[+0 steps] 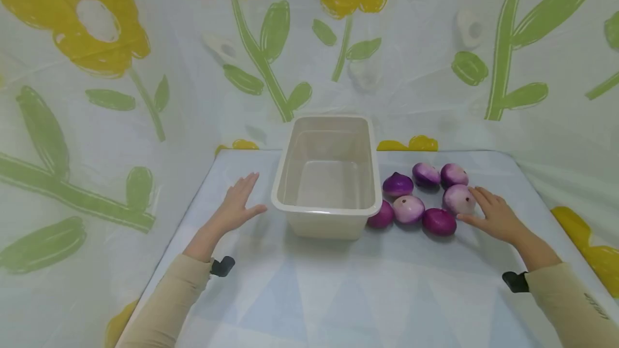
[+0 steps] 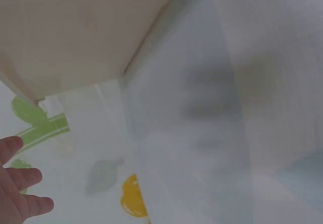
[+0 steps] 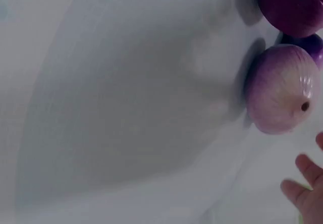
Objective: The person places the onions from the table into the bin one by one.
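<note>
Purple onions (image 1: 420, 197) by the spread right hand (image 1: 493, 216) — left hand (image 1: 237, 205) flat, beside the bin (image 1: 326, 214).

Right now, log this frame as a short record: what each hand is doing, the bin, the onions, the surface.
left hand: flat and open on the table, left of the bin, apparently not touching it
right hand: open, fingertips at the pale onion
bin: cream plastic, nothing inside, mid-table
onions: seven purple ones clustered right of the bin; nearest one sits against its wall
table: covered in a pale cloth
backdrop: flower-print sheet
</note>
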The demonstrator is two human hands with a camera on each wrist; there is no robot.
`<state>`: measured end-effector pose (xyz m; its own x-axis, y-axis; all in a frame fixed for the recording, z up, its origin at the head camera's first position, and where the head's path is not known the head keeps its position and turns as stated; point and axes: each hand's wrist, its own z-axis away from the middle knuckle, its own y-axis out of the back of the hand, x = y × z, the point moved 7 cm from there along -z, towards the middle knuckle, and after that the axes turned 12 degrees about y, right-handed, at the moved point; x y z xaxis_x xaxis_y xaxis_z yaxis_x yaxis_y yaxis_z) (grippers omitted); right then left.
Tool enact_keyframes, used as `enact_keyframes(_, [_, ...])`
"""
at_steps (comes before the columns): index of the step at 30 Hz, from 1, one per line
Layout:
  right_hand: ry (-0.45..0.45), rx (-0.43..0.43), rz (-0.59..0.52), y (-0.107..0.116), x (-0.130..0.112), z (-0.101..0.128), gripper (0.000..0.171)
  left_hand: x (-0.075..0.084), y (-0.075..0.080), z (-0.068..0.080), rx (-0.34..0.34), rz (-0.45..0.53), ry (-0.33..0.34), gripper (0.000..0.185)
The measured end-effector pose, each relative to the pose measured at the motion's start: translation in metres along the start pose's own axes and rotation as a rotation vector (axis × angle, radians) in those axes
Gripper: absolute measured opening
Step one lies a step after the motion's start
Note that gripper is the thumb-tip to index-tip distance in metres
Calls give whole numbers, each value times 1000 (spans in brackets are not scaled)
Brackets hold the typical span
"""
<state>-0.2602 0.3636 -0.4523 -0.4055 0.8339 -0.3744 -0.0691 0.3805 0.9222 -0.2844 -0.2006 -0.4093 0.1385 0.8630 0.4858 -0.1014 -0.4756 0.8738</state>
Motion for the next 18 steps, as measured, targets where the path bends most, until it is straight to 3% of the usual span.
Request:
enact_keyframes(8, [5,29,-214,-12,-10,-6,78,18,1,-1,-25,226,-33,84])
enact_keyframes(13, [-13,45,-245,-22,-15,-8,72,24,-3,-4,-52,325,-24,87])
enact_keyframes(18, [29,84,-256,-27,-22,-12,68,31,-7,-5,-86,395,-13,83])
